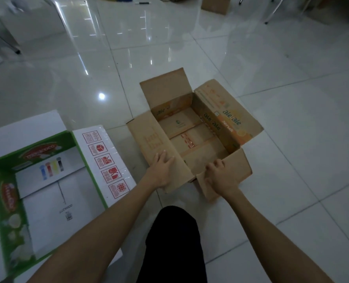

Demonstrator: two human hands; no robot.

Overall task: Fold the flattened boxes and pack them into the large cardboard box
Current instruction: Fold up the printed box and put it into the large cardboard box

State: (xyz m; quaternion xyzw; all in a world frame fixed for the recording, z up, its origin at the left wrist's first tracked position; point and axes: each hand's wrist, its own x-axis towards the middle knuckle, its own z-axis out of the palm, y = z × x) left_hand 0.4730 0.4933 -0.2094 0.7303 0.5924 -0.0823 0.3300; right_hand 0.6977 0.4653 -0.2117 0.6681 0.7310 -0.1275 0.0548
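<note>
A brown cardboard box (233, 117) with orange "ale-ale" print stands open on the tiled floor in front of me, all its top flaps spread outward. Flattened brown cardboard lies inside on its bottom (194, 139). My left hand (162, 170) rests flat on the box's left flap, fingers spread. My right hand (220, 174) curls over the near flap, fingers hooked on its inner edge. To the left stands a large white box with green trim (83, 160), open, with white flaps folded across its inside.
The floor is glossy white tile. My dark-clothed knee (173, 242) is between my arms. A small brown box (215, 5) sits far back, chair legs (271, 13) at the far right, and white furniture (4, 33) at the far left.
</note>
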